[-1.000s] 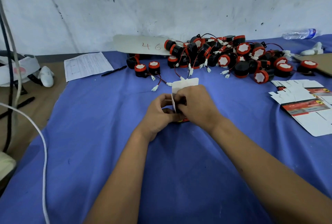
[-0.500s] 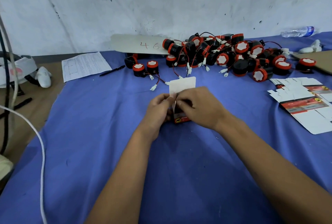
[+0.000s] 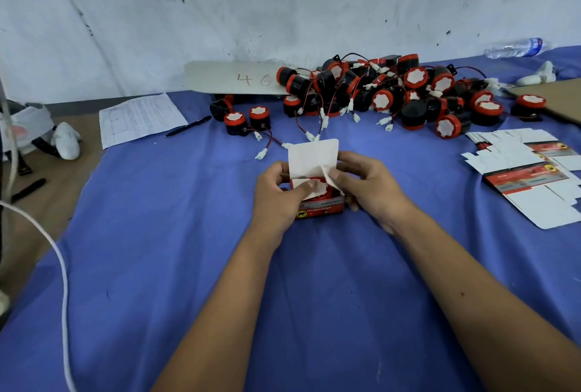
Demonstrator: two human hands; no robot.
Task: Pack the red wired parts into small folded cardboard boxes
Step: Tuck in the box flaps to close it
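Already one red wired part (image 3: 317, 192) is sitting inside the small cardboard box (image 3: 319, 207) at the middle of the blue tablecloth (image 3: 157, 266), its white face pointing up. The left hand (image 3: 276, 193) is gripping the box's left side, thumb pressing a side flap down; the right hand (image 3: 364, 185) is pinching the other side flap. The lid flap (image 3: 312, 157) is standing upright, away from the person, so closing is not yet done. Beyond, a large pile of parts (image 3: 393, 93) is waiting, and flat box blanks (image 3: 531, 171) are lying at right, suggesting most packing remains. The box's long axis is running left to right.
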